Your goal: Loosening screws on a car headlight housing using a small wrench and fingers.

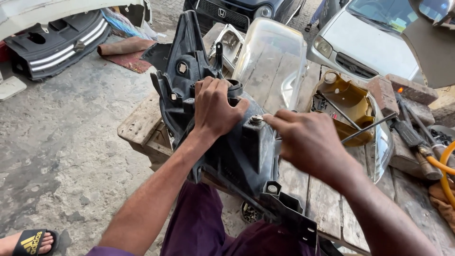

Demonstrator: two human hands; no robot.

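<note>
The person is working on a black headlight housing (222,142), standing on its edge at the near side of the wooden surface (142,121), its back facing the camera and its clear lens (270,61) pointing away. As far as can be judged, the work is at a middle stage: the housing is already out of any car and in one piece, lens on, while a small metal screw (256,119) on its back is only now being dealt with; whether it is going in or coming out cannot be told.

The left hand (214,110) is gripping the upper back of the housing, fingers curled closed around a round socket collar (234,89). The right hand (310,142) is reaching to the screw, fingers (275,118) pinched almost shut at it; it also seems to be holding a thin metal rod (369,127) that is sticking out to the right of the housing, though the grip itself is hidden.

Right of the housing, a second headlight with a yellowed interior (353,106) is lying open on the surface. Behind the housing, a silver car (369,47) and a dark car (237,9) are standing. Left of it, a black bumper grille (57,42) is resting on the concrete floor (71,142). No packages or labels are showing; the only sign is a round emblem on the dark car's grille.
</note>
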